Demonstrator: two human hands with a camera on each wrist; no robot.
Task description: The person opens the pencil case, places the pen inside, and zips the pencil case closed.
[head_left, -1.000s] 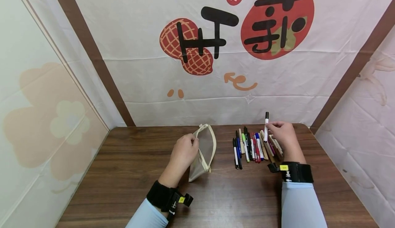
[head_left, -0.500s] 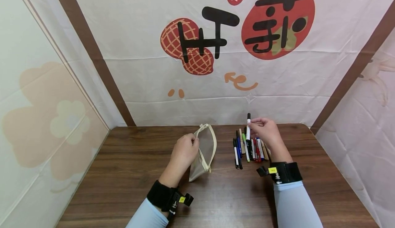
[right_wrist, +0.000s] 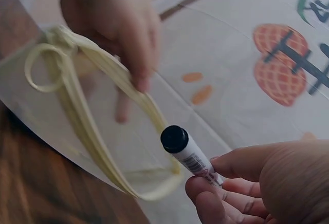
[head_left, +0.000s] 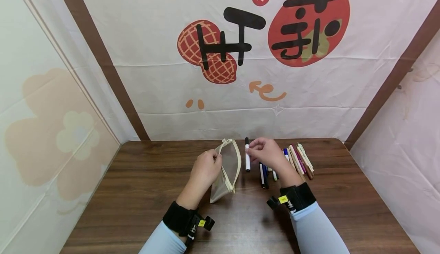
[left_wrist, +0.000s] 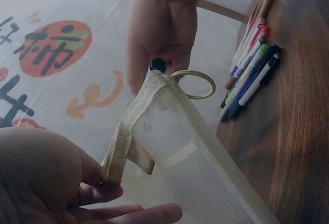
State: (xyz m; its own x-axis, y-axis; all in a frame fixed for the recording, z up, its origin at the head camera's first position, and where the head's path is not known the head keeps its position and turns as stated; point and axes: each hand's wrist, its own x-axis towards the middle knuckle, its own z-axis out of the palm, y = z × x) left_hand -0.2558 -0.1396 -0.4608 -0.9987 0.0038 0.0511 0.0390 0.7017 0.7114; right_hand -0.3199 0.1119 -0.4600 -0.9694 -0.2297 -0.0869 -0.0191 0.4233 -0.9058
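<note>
My left hand [head_left: 206, 168] pinches the edge of a cream mesh zipper pouch [head_left: 225, 177] and holds it upright with its mouth spread apart. In the left wrist view the thumb and a finger grip the zipper band [left_wrist: 117, 157], with a ring pull [left_wrist: 198, 84] at the far corner. Between thumb and fingertips my right hand [head_left: 268, 154] pinches a white marker [head_left: 247, 158] with black ends, held upright just right of the pouch's mouth. In the right wrist view the marker's black end [right_wrist: 175, 138] points toward the pouch opening [right_wrist: 118, 131].
A row of pens and markers [head_left: 300, 160] lies on the brown wooden table [head_left: 137, 193], partly hidden beneath my right hand and wrist. A printed white cloth [head_left: 154, 74] hangs behind the table, with more cloth at both sides.
My right hand has carried the white marker leftward from over the pens to beside the pouch, lowering it slightly. My left hand and the pouch have stayed in place.
</note>
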